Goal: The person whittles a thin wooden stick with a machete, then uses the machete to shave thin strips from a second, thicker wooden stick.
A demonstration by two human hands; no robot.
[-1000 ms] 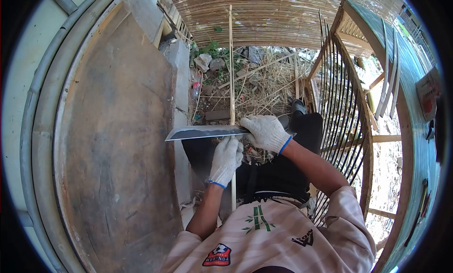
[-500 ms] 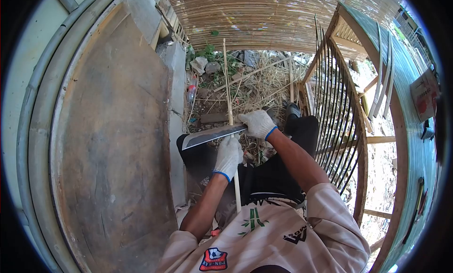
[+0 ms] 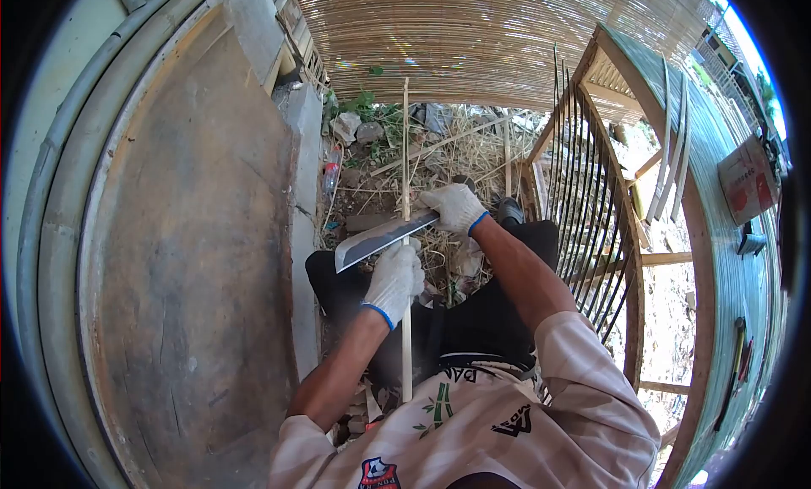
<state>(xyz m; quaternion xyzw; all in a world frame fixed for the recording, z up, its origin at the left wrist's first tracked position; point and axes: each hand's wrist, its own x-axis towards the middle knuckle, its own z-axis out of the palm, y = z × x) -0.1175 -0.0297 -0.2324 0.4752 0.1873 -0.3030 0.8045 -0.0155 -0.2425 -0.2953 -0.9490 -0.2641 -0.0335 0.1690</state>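
My left hand (image 3: 395, 273), in a white knit glove with a blue cuff, is closed around a long pale bamboo strip (image 3: 406, 328). The strip runs from near my shirt away from me, past the black trousers. Across it lies the broad blade of a machete (image 3: 367, 245), just beyond my left hand, its tip pointing left. My right hand (image 3: 456, 208), gloved the same way, grips the machete at its right end. Part of the handle is hidden by the glove, with a dark end showing beyond it.
A large brown board (image 3: 194, 235) stands at the left beside a concrete ledge (image 3: 300, 142). Straw and rubble cover the ground ahead, with a plastic bottle (image 3: 332, 169). At right are thin dark rods (image 3: 591, 185) and a green-topped bench (image 3: 726, 269) bearing a box (image 3: 748, 180).
The view has shifted slightly. Both hands and the machete have moved a little farther from my body along the strip, which now lies straighter in view. Both grips stay closed.
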